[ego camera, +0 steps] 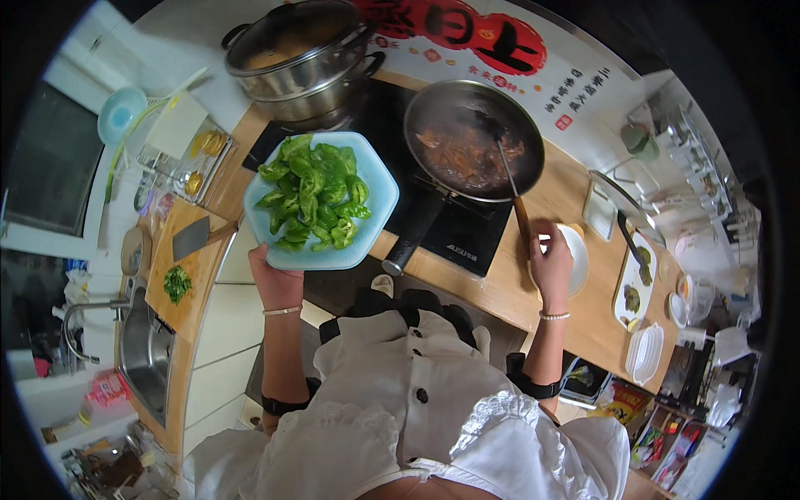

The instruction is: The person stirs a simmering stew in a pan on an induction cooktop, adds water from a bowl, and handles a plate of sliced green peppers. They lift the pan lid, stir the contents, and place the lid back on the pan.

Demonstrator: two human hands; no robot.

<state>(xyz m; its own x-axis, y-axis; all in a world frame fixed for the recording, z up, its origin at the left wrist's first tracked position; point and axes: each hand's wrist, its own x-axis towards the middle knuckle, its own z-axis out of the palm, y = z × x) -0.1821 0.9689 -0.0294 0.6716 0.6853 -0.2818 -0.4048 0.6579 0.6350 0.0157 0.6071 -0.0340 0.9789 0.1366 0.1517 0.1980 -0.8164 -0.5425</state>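
My left hand (277, 281) holds the near edge of a pale blue hexagonal plate (378, 234) heaped with cut green peppers (315, 194). The plate is over the counter's front edge, left of a black frying pan (475, 90). My right hand (553, 262) grips the wooden handle of a spatula (520, 219), whose metal shaft reaches into the pan. Dark brown food (462, 156) steams in the pan, and the spatula's head is hidden in it. The pan rests on a black induction cooktop (472, 240), its handle (412, 234) pointing towards me.
A lidded steel steamer pot (300, 81) stands behind the plate. At left a cutting board (203, 275) bears a cleaver (192, 239) and chopped greens (177, 284), near a sink (147, 350). A white bowl (575, 250), glass lid (628, 206) and white tray (627, 278) are at right.
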